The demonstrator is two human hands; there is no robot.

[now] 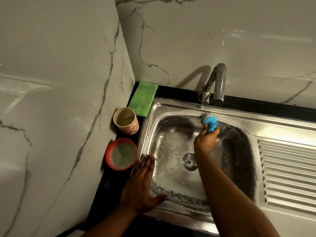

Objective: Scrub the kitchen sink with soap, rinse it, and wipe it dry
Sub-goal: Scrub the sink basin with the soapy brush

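Our right grip (206,139) clutches the blue scrubber (210,121) at one o'clock in the sink (172,107), our left grip (142,183) spread flat at eight.

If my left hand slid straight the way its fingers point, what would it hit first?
The left hand would run along the sink rim, then likely meet the green cloth at the far corner; the line is close.

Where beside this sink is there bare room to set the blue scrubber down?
The ribbed drainboard right of the basin is bare. The left counter strip is crowded: green cloth, patterned cup, red bowl, with the left hand flat on the rim.
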